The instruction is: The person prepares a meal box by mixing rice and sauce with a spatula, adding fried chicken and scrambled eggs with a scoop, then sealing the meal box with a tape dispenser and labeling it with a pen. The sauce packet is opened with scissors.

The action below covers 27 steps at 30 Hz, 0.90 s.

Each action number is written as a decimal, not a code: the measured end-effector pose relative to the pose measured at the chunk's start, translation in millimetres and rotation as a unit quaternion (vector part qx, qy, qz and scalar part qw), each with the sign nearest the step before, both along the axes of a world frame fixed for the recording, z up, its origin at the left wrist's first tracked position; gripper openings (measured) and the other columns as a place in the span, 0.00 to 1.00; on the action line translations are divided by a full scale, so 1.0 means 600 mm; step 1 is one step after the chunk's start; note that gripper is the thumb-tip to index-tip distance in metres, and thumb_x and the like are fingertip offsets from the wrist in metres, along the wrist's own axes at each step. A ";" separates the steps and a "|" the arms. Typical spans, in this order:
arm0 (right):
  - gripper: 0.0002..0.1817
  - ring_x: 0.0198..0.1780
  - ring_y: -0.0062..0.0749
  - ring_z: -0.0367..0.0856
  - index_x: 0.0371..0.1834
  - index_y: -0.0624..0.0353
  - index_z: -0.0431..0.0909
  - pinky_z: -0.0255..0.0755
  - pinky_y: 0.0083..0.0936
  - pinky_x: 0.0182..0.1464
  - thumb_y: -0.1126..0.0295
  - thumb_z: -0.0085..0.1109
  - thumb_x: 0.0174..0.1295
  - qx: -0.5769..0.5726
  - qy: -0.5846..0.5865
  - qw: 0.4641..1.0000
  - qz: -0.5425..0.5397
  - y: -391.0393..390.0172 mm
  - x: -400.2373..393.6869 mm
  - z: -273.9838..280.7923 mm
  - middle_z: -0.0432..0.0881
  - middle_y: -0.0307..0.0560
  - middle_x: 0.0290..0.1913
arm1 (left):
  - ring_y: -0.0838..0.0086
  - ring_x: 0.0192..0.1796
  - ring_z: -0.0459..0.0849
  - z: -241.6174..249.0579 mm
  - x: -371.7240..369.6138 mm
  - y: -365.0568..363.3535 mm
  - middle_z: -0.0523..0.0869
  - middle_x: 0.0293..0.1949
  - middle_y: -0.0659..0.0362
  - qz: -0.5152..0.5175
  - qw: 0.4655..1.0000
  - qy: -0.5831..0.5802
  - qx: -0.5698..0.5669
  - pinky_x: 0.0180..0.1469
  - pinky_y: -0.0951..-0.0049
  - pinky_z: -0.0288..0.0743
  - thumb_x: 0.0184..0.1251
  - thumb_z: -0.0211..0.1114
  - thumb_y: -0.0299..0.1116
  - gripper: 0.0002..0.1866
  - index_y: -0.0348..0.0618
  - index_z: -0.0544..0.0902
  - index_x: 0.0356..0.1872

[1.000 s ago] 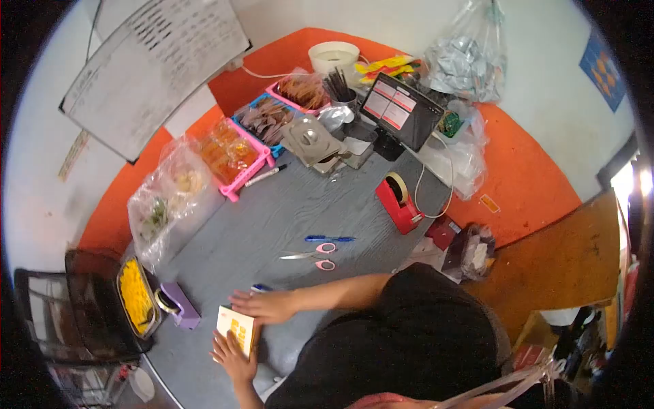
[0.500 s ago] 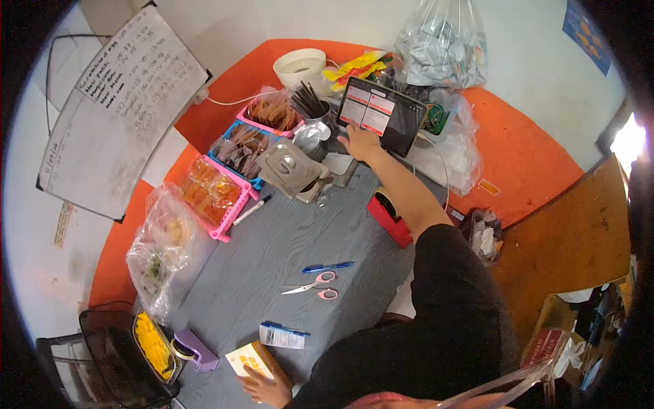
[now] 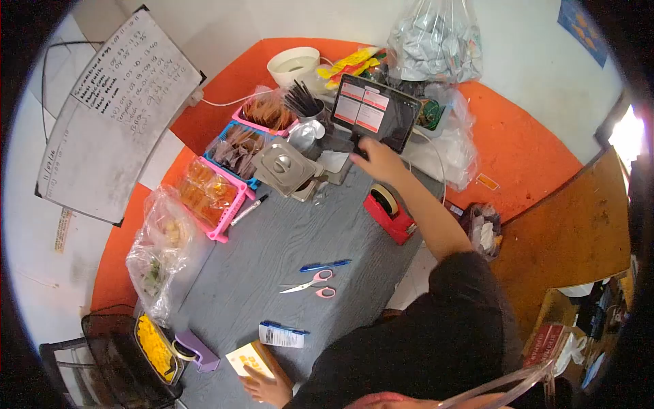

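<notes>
In the head view my left hand (image 3: 267, 387) grips the lower end of a small white box (image 3: 248, 359) with yellow print and a brown side, fingers over its face. My right hand (image 3: 380, 162) is just below the lower edge of a tablet (image 3: 377, 112) whose lit screen shows white and red panels. Its fingers are curled around something dark and slim that I cannot make out. A red tape dispenser (image 3: 388, 217) stands under that forearm. Beside the box lie a printed slip (image 3: 281, 337) and a blue pen (image 3: 285, 326).
Pink-handled scissors (image 3: 306, 283) and another blue pen (image 3: 325, 265) lie mid-table. A lidded steel pan (image 3: 285, 165), a pink basket (image 3: 235, 211), a blue basket (image 3: 238, 151) and a plastic bag (image 3: 160, 252) line the far side. A purple tape dispenser (image 3: 196, 351) stands by a yellow-filled tray (image 3: 155, 346).
My right hand has drawn back from the tablet screen, down and to the right, and its fingers have curled in. My left hand stays on the box. The view has shifted slightly.
</notes>
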State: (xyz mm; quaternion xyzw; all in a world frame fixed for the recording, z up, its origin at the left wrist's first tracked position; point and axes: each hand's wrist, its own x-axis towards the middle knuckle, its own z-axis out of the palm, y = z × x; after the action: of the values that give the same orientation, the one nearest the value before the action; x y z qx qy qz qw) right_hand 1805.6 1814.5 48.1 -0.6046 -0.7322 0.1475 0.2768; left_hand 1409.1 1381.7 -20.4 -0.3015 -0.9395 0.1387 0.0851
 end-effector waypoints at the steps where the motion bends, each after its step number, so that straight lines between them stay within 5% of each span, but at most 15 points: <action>1: 0.32 0.46 0.55 0.73 0.46 0.63 0.68 0.67 0.39 0.48 0.45 0.56 0.49 0.007 -0.009 1.000 0.004 -0.053 0.018 0.002 0.74 0.60 0.45 | 0.51 0.61 0.60 0.003 0.002 0.000 0.54 0.65 0.49 -0.005 1.000 -0.003 0.003 0.51 0.46 0.59 0.53 0.40 0.68 0.40 0.64 0.51 0.66; 5: 0.42 0.47 0.56 0.73 0.50 0.64 0.64 0.65 0.39 0.51 0.48 0.69 0.35 -0.137 0.018 0.988 -0.064 -0.233 0.089 -0.068 0.74 0.65 0.43 | 0.51 0.62 0.59 -0.013 -0.003 -0.011 0.54 0.65 0.48 -0.035 0.998 0.011 0.053 0.52 0.44 0.58 0.55 0.41 0.67 0.39 0.63 0.52 0.66; 8: 0.43 0.51 0.49 0.72 0.54 0.66 0.61 0.65 0.35 0.52 0.51 0.69 0.38 -0.175 0.095 0.979 -0.048 -0.294 0.068 -0.087 0.73 0.62 0.48 | 0.47 0.62 0.57 0.019 0.017 0.001 0.54 0.64 0.42 -0.026 0.998 -0.036 0.051 0.54 0.46 0.54 0.56 0.41 0.66 0.39 0.54 0.54 0.66; 13: 0.34 0.47 0.49 0.74 0.49 0.65 0.64 0.68 0.36 0.47 0.61 0.67 0.40 -0.096 0.116 0.982 -0.111 -0.294 0.024 -0.141 0.76 0.59 0.43 | 0.46 0.62 0.57 0.027 0.025 0.004 0.54 0.64 0.42 -0.029 0.997 -0.044 0.064 0.54 0.45 0.54 0.56 0.39 0.67 0.40 0.55 0.53 0.66; 19: 0.34 0.43 0.45 0.77 0.50 0.66 0.65 0.70 0.34 0.45 0.61 0.68 0.39 -0.113 0.081 0.990 -0.033 -0.260 -0.022 -0.105 0.77 0.60 0.39 | 0.44 0.62 0.56 0.019 0.017 -0.003 0.53 0.65 0.43 -0.036 0.998 -0.037 0.048 0.54 0.43 0.54 0.56 0.37 0.68 0.40 0.56 0.51 0.67; 21: 0.30 0.39 0.43 0.78 0.50 0.64 0.67 0.71 0.33 0.42 0.61 0.64 0.45 -0.090 0.174 0.966 0.166 -0.237 -0.011 -0.083 0.78 0.57 0.38 | 0.44 0.62 0.56 0.021 0.018 -0.003 0.53 0.65 0.43 -0.029 0.998 -0.039 0.040 0.54 0.43 0.54 0.56 0.37 0.68 0.41 0.56 0.51 0.67; 25: 0.16 0.36 0.43 0.80 0.48 0.58 0.72 0.72 0.35 0.38 0.64 0.49 0.59 0.053 0.168 0.984 -0.007 -0.099 0.014 -0.107 0.80 0.51 0.32 | 0.49 0.62 0.58 -0.001 0.008 -0.006 0.55 0.65 0.47 -0.027 0.998 -0.006 0.058 0.53 0.42 0.56 0.54 0.40 0.70 0.41 0.60 0.53 0.66; 27: 0.18 0.36 0.45 0.79 0.51 0.55 0.70 0.73 0.37 0.36 0.60 0.45 0.62 0.065 0.036 0.992 -0.098 -0.046 0.012 -0.076 0.80 0.52 0.30 | 0.53 0.62 0.60 -0.013 -0.003 -0.010 0.57 0.64 0.51 -0.035 0.996 0.027 0.071 0.52 0.43 0.60 0.53 0.43 0.69 0.40 0.63 0.55 0.65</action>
State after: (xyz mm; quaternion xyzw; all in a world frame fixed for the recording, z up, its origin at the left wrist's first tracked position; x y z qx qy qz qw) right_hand 1812.5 1787.1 2.4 -0.6483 -0.6669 0.0937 0.3551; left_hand 1407.3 1375.9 -28.3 -0.3239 -0.9330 0.0765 0.1368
